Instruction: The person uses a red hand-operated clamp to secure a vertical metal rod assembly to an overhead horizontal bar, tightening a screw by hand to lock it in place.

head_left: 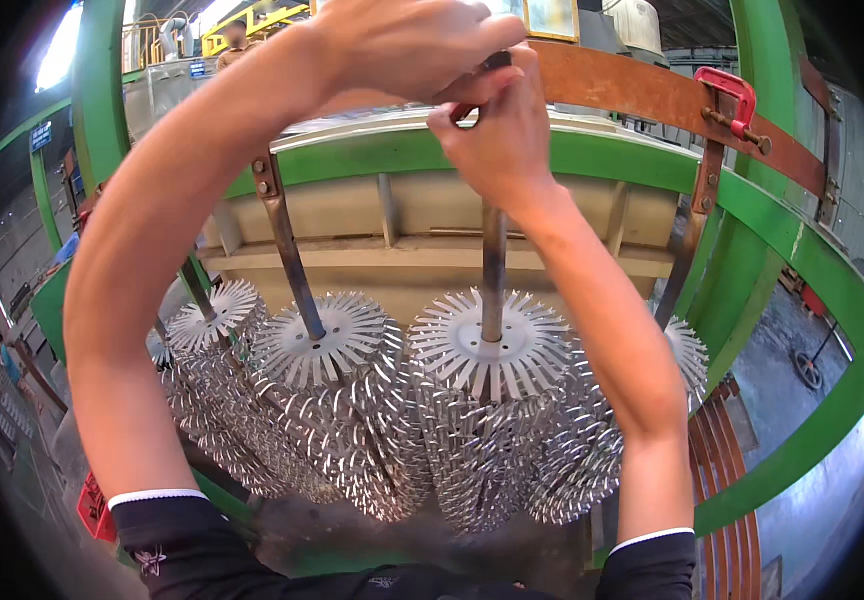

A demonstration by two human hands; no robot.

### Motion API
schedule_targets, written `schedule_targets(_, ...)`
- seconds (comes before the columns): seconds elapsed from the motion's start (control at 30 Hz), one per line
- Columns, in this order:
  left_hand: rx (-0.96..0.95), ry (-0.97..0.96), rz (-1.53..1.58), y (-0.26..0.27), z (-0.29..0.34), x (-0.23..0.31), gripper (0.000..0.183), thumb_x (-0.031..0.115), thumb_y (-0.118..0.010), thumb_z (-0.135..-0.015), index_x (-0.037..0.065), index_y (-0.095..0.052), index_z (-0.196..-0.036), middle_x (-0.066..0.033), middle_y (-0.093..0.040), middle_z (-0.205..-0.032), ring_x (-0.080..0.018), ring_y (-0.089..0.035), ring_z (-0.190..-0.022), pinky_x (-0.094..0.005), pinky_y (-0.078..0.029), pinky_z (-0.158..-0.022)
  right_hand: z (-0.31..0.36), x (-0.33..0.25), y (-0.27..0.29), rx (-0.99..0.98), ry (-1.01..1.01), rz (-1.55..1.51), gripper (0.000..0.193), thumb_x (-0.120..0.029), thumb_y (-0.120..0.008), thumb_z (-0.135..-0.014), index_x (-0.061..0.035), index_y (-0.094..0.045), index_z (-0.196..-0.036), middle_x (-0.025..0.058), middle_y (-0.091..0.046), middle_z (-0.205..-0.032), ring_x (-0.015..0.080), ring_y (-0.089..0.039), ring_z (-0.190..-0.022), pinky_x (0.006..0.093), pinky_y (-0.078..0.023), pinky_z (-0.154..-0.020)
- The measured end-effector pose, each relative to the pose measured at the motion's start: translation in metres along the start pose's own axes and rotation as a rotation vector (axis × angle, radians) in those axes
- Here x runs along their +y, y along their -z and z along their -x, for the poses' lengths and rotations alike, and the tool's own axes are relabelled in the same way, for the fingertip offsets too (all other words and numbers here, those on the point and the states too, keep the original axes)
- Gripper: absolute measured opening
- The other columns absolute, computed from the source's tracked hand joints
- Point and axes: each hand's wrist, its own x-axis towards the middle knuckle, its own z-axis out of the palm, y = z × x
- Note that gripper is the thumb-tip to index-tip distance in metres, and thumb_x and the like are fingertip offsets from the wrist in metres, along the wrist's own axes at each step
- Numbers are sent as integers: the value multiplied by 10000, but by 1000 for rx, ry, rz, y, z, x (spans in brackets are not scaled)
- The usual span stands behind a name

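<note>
Both my arms are raised, with the hands meeting at the top middle in front of the copper-coloured bar (pixel 622 80). My left hand (pixel 402 45) is closed, its fingers curled over a dark end piece. Just below, my right hand (pixel 502 140) is closed around what looks like a red C-clamp; only slivers of red and dark metal show between the fingers. Under the hands hangs a metal rod (pixel 493 270) carrying a stack of finned silvery discs (pixel 492 345). Its upper end is hidden behind my right hand.
Another red C-clamp (pixel 727 100) grips the bar at the right, above a hanging rod (pixel 687 250). More finned stacks (pixel 320 338) hang left and right. A green frame (pixel 632 150) crosses in front of a beige tank wall (pixel 432 210). Curved brown strips (pixel 727 480) stand lower right.
</note>
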Motion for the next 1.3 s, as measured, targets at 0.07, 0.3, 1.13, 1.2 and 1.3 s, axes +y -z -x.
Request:
schedule_targets(0.07,36,-148,-56,-1,-4,-5,357,373,-680,-908,46,-589,-797,-139,-623,-622,-325,-624,-508,-424,-512,-471,-3,-2,9,-73,-86,50,403,-91,-808,-691,-27,-582,-1019,133,-542,-1192,369,-510,-1187,471,-453,-948)
schedule_targets(0.3,247,101,-31,-16,12,21,415,404,-641,-942,-3,-603,-864,-181,-641,-711,-335,-657,-634,-417,-544,-567,-4,-15,16,-184,-155,76,286,-99,-777,-743,-32,-650,-990,127,-572,-1166,299,-555,-1089,417,-504,-836)
schedule_targets(1.13,178,227,-221,-17,-1,38,267,271,-597,-927,16,-604,-849,-156,-633,-644,-313,-632,-510,-411,-531,-484,-10,14,10,-32,60,26,405,-93,-735,-787,25,-557,-1130,253,-573,-1156,455,-520,-1151,514,-436,-974)
schedule_targets(1.2,63,73,-158,7,5,21,242,250,-611,-904,18,-597,-840,-144,-614,-621,-297,-622,-503,-407,-517,-464,-9,-6,1,145,139,-70,464,-50,-767,-730,20,-540,-1129,233,-565,-1135,445,-524,-1111,523,-441,-933)
schedule_targets(1.3,87,132,-86,-34,13,19,264,298,-644,-891,45,-583,-843,-138,-610,-592,-317,-616,-481,-427,-507,-444,3,-1,13,-24,-137,-174,498,-39,-785,-699,14,-536,-1127,217,-558,-1117,433,-523,-1087,528,-441,-911)
